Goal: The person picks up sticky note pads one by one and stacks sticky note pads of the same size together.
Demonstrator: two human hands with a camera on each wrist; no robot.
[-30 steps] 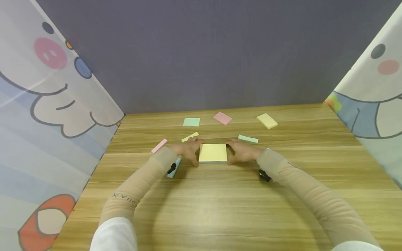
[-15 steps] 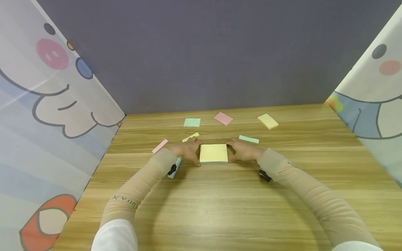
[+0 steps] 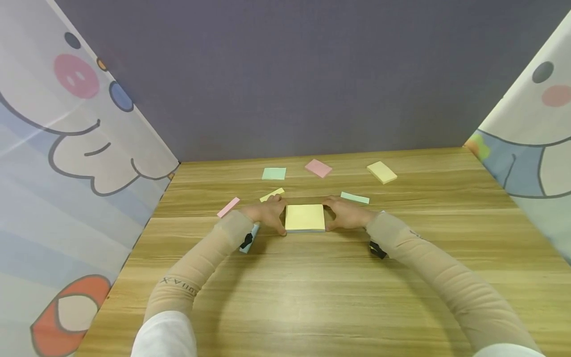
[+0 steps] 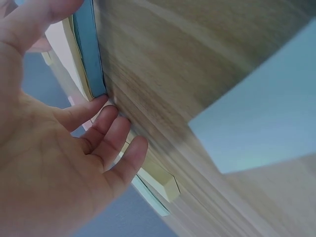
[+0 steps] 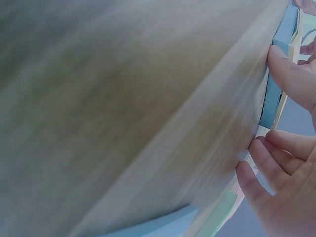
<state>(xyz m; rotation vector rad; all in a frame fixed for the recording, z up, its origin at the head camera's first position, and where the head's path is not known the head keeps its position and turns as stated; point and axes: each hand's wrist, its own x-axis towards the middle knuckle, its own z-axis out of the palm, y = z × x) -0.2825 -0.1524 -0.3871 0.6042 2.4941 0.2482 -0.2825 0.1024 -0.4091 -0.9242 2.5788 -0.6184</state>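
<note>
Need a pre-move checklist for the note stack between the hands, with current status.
1. Left hand at the left side of the stack: ok, thumb and index finger at its edge.
2. Right hand at the right side: ok, thumb against the blue layer.
3. Yellow top layer flush with blue on every side: cannot tell; blue shows along the near edge.
4. Green strip clear of right hand: ok, gap visible.
5. Yellow strip clear of left hand: cannot tell, fingers hide part.
6. Far pink pad clear of both hands: ok.
</note>
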